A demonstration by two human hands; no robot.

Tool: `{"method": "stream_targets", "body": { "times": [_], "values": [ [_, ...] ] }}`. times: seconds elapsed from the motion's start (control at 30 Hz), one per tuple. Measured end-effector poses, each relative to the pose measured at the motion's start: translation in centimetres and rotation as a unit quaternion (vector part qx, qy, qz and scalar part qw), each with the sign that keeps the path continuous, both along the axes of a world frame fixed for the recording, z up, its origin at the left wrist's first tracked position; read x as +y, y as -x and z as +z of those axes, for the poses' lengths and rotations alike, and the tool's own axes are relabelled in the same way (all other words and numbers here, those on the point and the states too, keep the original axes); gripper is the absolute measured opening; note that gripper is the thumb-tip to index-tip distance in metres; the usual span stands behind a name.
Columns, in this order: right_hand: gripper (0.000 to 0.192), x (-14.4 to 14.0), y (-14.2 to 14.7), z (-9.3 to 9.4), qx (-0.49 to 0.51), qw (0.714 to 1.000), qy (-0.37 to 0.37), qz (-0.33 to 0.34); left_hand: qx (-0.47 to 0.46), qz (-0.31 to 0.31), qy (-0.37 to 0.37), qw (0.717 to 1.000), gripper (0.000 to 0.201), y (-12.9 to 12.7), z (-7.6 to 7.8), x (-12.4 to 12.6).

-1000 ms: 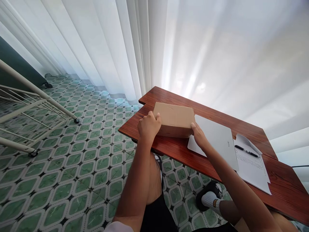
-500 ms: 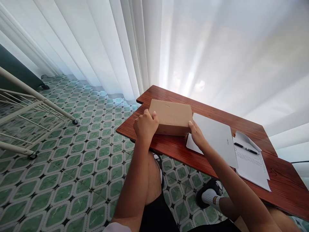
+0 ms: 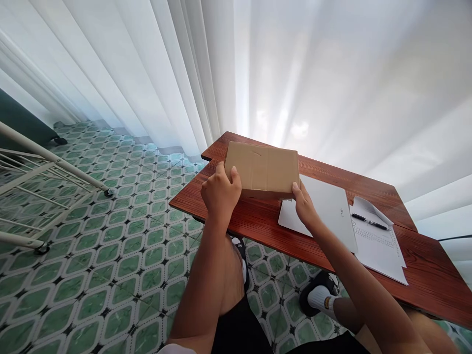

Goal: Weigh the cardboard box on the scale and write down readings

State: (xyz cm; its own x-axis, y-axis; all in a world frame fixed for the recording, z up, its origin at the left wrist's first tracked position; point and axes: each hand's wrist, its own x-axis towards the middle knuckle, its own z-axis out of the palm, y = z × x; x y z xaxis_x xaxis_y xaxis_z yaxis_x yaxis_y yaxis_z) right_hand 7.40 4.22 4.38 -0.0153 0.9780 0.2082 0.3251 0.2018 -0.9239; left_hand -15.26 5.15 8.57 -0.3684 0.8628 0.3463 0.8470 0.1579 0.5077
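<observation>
Between my two hands is a brown cardboard box [image 3: 262, 168], raised a little over the left part of the dark red wooden table [image 3: 254, 219]. My left hand [image 3: 221, 191] is closed on its left end, thumb on the top edge and the other fingers mostly hidden behind it. At the near right corner, my right hand [image 3: 304, 204] grips the box with its thumb in front; its remaining fingers are out of sight underneath or behind. A closed silver laptop [image 3: 324, 206] lies just right of the box, partly covered by my right hand and forearm.
Right of the laptop lie white papers [image 3: 379, 250] with writing, and a black pen [image 3: 368, 221] rests on them. White curtains [image 3: 313, 73] hang behind the table. A white wheeled metal rack [image 3: 70, 172] stands at left on the green tiled floor [image 3: 147, 255].
Both hands have lifted the box slightly off the table and tilted its top more toward me. The view has shifted a little to the right.
</observation>
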Motion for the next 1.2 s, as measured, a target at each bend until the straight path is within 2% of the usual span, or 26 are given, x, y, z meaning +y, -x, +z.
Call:
{"method": "stream_targets", "body": {
  "times": [0.33,0.6,0.7,0.83,1.0,1.2],
  "values": [
    [0.067,-1.8,-4.2,1.6,-0.049,0.998,-0.025,0.033,-0.033,-0.045,-0.085,0.995,0.054,-2.2,-0.3,-0.1],
    [0.074,-3.4,-8.1,1.5,0.0,0.997,-0.041,0.064,-0.074,-0.108,-0.15,0.98,0.048,-4.8,-0.5,-0.4],
    [0.07,-4.1,-9.4,1.5,0.02,0.996,-0.05,0.065,-0.078,-0.134,-0.168,0.974,0.046,-5.9,-0.4,-0.4],
    [0.065,-5.0,-11.4,1.4,0.034,0.996,-0.066,0.042,-0.097,-0.175,-0.187,0.962,0.044,-7.6,0.0,-0.6],
    [0.071,-6.2,-14.1,0.3,0.033,0.996,-0.084,-0.012,-0.129,-0.253,-0.219,0.933,0.045,-9.6,0.3,-0.9],
    [0.077,-7.7,-16.4,-0.8,0.031,0.994,-0.08,-0.07,-0.163,-0.343,-0.201,0.903,0.046,-11.6,-0.4,-0.9]
  ]
}}
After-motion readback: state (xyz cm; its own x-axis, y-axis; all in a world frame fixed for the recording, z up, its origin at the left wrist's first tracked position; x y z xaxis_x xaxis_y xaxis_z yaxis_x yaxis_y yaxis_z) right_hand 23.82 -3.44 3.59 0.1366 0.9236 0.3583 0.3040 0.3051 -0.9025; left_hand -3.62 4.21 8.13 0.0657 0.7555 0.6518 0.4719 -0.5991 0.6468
